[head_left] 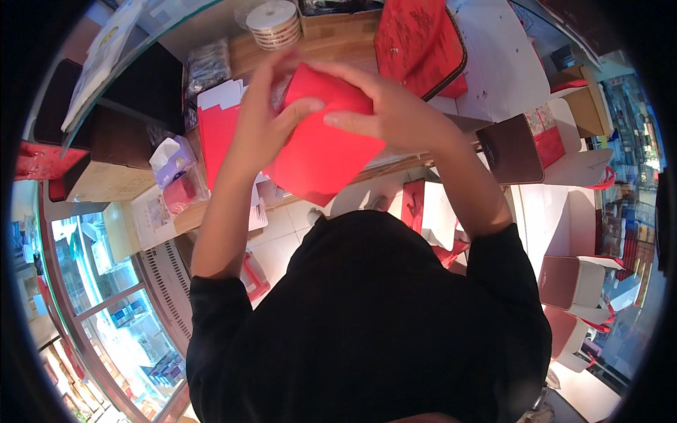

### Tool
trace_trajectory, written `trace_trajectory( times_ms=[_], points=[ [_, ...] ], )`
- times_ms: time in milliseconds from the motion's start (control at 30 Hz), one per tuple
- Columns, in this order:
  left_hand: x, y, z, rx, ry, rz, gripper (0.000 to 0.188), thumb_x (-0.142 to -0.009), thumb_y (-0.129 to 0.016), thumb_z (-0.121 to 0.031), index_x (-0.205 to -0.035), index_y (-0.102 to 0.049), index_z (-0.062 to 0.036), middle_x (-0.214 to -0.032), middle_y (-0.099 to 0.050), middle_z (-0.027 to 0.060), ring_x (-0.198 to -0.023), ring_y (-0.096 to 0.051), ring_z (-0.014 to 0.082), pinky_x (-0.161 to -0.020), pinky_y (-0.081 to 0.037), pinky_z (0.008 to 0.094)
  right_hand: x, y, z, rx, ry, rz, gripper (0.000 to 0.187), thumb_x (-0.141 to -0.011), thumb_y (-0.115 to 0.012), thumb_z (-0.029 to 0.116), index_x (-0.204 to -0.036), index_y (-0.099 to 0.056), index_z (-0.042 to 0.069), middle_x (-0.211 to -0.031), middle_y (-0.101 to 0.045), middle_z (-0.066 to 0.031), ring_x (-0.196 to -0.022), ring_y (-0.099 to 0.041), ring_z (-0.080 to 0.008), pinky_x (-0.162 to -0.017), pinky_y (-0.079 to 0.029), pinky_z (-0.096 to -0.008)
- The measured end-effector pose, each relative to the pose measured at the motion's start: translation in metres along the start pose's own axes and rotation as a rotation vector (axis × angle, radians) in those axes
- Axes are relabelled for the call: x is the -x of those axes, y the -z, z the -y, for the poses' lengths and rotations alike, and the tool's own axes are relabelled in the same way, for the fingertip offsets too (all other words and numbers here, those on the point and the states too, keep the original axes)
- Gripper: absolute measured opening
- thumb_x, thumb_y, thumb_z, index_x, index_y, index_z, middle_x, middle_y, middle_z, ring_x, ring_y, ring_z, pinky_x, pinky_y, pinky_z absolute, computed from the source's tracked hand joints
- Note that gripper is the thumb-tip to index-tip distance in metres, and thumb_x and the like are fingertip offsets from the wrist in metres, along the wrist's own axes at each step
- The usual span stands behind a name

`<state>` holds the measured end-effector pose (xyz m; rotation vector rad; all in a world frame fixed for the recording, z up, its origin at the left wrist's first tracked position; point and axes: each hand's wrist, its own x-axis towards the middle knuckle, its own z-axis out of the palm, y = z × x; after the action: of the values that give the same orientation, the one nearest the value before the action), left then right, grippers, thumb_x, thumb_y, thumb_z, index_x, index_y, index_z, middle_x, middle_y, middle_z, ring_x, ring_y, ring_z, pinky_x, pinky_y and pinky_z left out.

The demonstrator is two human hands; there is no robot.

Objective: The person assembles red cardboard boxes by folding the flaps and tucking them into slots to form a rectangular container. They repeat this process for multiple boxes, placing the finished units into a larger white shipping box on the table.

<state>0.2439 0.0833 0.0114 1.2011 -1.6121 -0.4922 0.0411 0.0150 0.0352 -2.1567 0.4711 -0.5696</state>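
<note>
Red folded piece (326, 158), one, creased, material uncertain: raised in front of the wearer's black shirt (374, 310), near the edge of a wooden counter (342, 48). Clock hours below are read from it.

Left hand (266, 130): at nine to eleven o'clock; thumb lying on the near face, fingers blurred past the upper edge, so whether they close on it cannot be told.

Right hand (386, 111): at two o'clock; gripping the piece, thumb on the near face, forefinger along the top edge, remaining fingers hidden.

Also present: white round stack (271, 25), eleven o'clock; clear-wrapped bundle (209, 65), ten; purple tissue box (173, 162), nine; brown-lidded box (510, 150), three.
</note>
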Motion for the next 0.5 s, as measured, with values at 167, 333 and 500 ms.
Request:
trace_trajectory(
  times_ms=[167,333,500],
  points=[
    [0.018,-0.020,-0.018,-0.639,-0.184,-0.006,0.111,-0.058,-0.085,-0.044,-0.146,-0.028,-0.0064,-0.147,-0.029,0.0246,-0.137,-0.029,0.0393,-0.109,-0.021,0.0598,-0.003,-0.003,-0.029,-0.298,-0.208,-0.316,0.064,-0.088,-0.065,0.026,-0.143,-0.038,0.010,-0.130,-0.054,-0.0137,-0.110,-0.056,-0.0205,-0.093,-0.045,-0.0319],
    [0.030,-0.036,-0.010,-0.674,-0.093,0.085,0.127,-0.050,-0.088,-0.046,-0.150,-0.019,-0.0076,-0.151,-0.015,0.0292,-0.140,-0.017,0.0453,-0.108,-0.016,0.0658,-0.001,-0.020,-0.038,-0.398,-0.204,-0.396,0.068,-0.088,-0.065,0.029,-0.146,-0.034,0.011,-0.132,-0.051,-0.0144,-0.107,-0.057,-0.0206,-0.090,-0.047,-0.0323],
    [0.028,-0.021,-0.012,-0.624,-0.066,0.144,0.125,-0.051,-0.088,-0.043,-0.149,-0.019,-0.0078,-0.149,-0.020,0.0249,-0.137,-0.023,0.0435,-0.108,-0.019,0.0621,0.007,-0.016,-0.029,-0.393,-0.190,-0.323,0.066,-0.090,-0.062,0.028,-0.146,-0.032,0.009,-0.133,-0.049,-0.0151,-0.106,-0.055,-0.0199,-0.090,-0.046,-0.0324]
  ],
)
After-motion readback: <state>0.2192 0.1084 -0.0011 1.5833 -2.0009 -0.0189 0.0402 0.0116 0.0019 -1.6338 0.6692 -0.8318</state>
